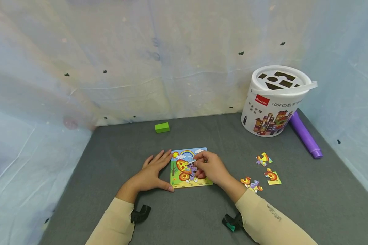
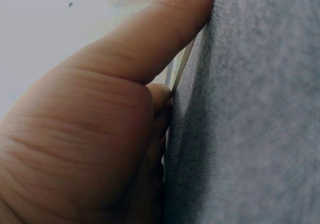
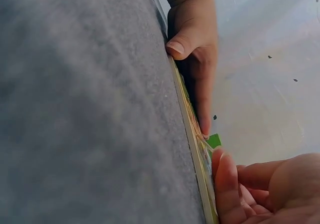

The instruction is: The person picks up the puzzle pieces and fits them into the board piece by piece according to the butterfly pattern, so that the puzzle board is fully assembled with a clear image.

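In the middle of the grey table (image 1: 196, 214), by the head view, sits a colourful puzzle board (image 1: 182, 166); I take it as the clock's centre, with twelve towards the back wall. The left hand (image 1: 153, 175) lies at nine o'clock, fingers extended, their tips along the board's edge and the thumb by its near corner. At three o'clock the right hand (image 1: 213, 167) bends over the picture, hiding part of it. Beyond it, also around three, lie an upper loose piece (image 1: 264, 159) and a ringed loose piece (image 1: 273, 177); at half past three are purple-and-orange shapes (image 1: 252, 185), one piece or two, I can't tell. A green block (image 1: 162, 128) is at eleven, a white bucket (image 1: 271, 112) at two.

From the left wrist, the thumb fills the view, clutching nothing; this hand seems to be steadying the board.

From the right wrist, finger and thumb pinch a thin puzzle piece (image 3: 204, 143), tilted, its lower edge against the board. Seating it or prising it up, I can't tell. Either way, the next move calls for a light grip and that piece kept aligned with its gap, while the left hand holds the board.
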Demonstrator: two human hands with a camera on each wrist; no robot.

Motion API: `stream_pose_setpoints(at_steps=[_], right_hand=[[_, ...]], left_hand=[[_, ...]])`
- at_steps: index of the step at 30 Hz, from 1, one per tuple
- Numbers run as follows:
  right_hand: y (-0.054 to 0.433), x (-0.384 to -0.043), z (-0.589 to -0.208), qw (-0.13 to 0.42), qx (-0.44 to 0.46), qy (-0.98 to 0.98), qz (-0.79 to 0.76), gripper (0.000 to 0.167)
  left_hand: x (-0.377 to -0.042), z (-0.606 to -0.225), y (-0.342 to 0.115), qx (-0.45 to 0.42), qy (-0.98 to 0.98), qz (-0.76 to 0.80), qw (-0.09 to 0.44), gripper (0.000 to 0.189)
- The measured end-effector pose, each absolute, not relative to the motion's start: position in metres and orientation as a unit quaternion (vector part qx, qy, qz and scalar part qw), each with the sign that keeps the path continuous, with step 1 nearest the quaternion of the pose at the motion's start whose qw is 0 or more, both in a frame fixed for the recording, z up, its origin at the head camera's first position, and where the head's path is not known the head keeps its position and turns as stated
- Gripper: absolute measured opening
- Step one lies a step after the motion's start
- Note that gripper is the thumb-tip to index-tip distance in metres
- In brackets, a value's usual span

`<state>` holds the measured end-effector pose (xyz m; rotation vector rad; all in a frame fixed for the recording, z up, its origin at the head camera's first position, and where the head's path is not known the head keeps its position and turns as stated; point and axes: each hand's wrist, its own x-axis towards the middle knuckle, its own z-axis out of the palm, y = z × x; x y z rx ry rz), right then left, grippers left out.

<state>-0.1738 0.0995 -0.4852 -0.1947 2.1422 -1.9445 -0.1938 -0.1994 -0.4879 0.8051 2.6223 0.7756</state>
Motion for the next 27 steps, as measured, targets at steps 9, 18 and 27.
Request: stream_pose_setpoints(at_steps=[9,18,27], right_hand=[[0.1,-0.173,-0.482,0.149,-0.061,0.723,-0.672,0.03],[0.102,-0.162,-0.474,0.014,-0.189,0.857,-0.479,0.025],[0.101,-0.147,-0.472,0.028,-0.343,0.92,-0.185,0.072]], left_hand=[[-0.194,-0.488,-0.2,0.279,0.91,0.269,0.145,0.135],[-0.194,-0.488,-0.2,0.277,0.911,0.268,0.147,0.136],[-0.194,-0.489,-0.2,0.28,0.911,0.267,0.144,0.135]])
